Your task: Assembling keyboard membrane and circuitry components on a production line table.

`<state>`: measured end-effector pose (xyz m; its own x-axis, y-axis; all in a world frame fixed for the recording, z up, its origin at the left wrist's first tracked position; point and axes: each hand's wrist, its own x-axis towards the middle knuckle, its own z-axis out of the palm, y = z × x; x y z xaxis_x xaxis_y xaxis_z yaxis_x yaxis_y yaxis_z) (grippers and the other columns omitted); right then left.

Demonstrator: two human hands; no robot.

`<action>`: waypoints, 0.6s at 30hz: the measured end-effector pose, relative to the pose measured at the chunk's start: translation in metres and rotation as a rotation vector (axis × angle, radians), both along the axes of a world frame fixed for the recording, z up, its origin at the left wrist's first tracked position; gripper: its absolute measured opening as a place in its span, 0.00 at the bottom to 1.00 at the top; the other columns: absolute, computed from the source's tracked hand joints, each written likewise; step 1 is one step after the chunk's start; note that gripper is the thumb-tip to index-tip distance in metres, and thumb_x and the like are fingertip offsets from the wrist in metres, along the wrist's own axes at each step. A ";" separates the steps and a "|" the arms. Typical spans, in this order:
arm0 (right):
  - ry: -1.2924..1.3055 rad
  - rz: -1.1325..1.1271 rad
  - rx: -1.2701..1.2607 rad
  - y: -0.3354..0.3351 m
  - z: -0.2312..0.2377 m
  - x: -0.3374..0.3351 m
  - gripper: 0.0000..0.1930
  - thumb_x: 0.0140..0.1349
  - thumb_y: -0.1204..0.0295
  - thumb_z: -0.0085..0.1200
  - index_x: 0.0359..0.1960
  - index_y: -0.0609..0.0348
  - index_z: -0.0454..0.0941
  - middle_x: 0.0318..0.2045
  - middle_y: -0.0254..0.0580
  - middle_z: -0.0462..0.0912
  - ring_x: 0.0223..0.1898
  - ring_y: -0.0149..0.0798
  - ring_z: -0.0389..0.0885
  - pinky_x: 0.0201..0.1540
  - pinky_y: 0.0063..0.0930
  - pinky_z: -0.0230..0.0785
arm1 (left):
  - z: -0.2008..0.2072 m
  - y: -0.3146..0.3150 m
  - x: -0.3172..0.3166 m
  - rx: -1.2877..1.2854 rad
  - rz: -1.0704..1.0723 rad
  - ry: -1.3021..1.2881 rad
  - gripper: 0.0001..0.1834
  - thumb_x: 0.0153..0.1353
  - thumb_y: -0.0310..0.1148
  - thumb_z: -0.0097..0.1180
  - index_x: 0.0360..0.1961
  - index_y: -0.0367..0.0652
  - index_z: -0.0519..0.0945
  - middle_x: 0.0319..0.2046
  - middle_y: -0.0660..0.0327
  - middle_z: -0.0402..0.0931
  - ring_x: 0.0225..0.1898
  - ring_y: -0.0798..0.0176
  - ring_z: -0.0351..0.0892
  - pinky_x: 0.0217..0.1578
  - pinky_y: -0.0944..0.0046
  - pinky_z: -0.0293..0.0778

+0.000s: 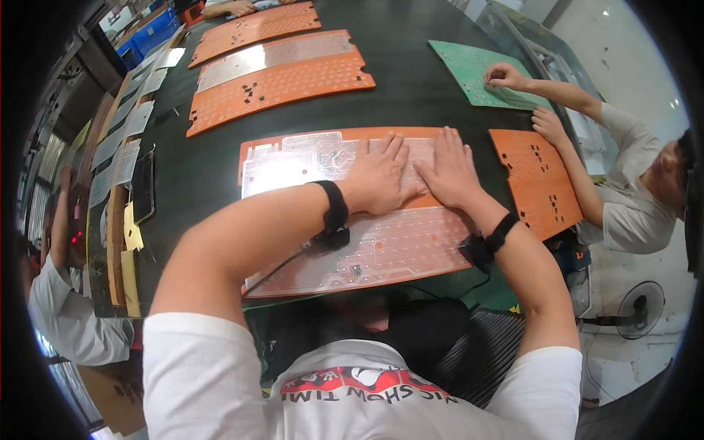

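Note:
My left hand (378,176) lies flat with fingers stretched on a clear plastic film sheet (290,167) printed with fine circuit traces. Beside it, my right hand (452,172) presses flat on the same sheet's right part, fingers extended and thumb toward the left hand. Under the sheet is an orange board (367,133), showing along its far edge. A second clear printed film (389,246) covers the board's near half. Glare whitens the upper sheet's left part. Each wrist wears a black strap with a small dark device and a cable.
Farther off on the dark table (407,81) lie an orange board (293,92) partly covered by film and another orange board (257,33). At right, a co-worker's hand (506,75) is over a green board (466,62), near an orange board (535,183). Papers (139,117) line the left edge.

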<state>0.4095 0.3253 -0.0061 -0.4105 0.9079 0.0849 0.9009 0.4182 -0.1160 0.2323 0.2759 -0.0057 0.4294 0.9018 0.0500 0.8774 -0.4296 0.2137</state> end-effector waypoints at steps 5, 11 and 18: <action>-0.001 -0.019 -0.025 -0.002 0.002 0.004 0.43 0.60 0.48 0.45 0.64 0.75 0.48 0.67 0.62 0.48 0.70 0.53 0.41 0.69 0.49 0.37 | -0.002 -0.007 -0.044 0.026 0.014 0.028 0.44 0.61 0.59 0.38 0.65 0.30 0.53 0.67 0.42 0.47 0.70 0.47 0.42 0.65 0.43 0.41; 0.020 -0.019 -0.031 -0.001 0.002 0.007 0.44 0.60 0.47 0.45 0.65 0.75 0.46 0.67 0.63 0.47 0.70 0.53 0.40 0.69 0.49 0.36 | 0.008 -0.019 -0.082 0.010 0.104 0.064 0.44 0.60 0.58 0.39 0.65 0.31 0.53 0.67 0.44 0.48 0.70 0.48 0.43 0.65 0.46 0.41; 0.019 -0.034 -0.050 0.002 0.002 0.010 0.46 0.60 0.45 0.44 0.65 0.74 0.45 0.67 0.62 0.47 0.70 0.53 0.41 0.69 0.49 0.35 | 0.009 -0.028 -0.114 0.006 0.226 0.082 0.44 0.59 0.58 0.42 0.66 0.33 0.53 0.67 0.44 0.49 0.70 0.49 0.43 0.65 0.46 0.41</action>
